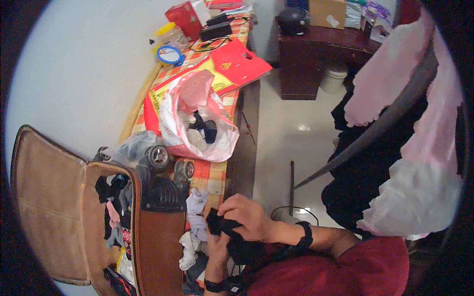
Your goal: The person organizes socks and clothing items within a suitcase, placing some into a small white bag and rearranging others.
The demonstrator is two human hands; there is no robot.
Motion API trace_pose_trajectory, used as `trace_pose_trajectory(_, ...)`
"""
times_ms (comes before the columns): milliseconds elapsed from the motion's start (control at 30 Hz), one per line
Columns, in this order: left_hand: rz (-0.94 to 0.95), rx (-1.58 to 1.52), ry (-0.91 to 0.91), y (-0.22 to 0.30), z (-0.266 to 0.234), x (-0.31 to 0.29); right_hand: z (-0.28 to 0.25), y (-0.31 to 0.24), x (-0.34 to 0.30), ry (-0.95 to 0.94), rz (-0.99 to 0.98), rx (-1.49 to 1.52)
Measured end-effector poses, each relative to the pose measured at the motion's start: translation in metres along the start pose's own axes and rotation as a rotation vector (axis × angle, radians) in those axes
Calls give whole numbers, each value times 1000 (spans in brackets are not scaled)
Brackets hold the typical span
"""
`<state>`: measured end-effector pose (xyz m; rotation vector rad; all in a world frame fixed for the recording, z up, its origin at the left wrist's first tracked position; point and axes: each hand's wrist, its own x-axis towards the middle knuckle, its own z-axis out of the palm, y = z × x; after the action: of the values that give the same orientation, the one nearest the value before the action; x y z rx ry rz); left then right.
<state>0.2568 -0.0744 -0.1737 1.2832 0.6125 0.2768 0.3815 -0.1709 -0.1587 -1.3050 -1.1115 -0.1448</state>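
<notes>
Near six o'clock in the view, a black cloth sits in the right hand, whose grip pinches it between thumb and fingers. The left hand touches it from below, at seven o'clock of it; its fingers are hidden, so I cannot tell whether that grip is closed. From the cloth, pale grey fabric lies at ten o'clock, an open brown suitcase at nine, and a pink-and-white plastic bag towards twelve, on the checked tabletop.
</notes>
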Motion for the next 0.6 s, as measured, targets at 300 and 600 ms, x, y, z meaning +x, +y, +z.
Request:
trace_pose_trajectory(300,84,382,-470,25,11,-5,-13,6,21,-667,50,382)
trace_pose_trajectory(600,130,379,-401,25,9,9,-28,6,28,-578,416,301)
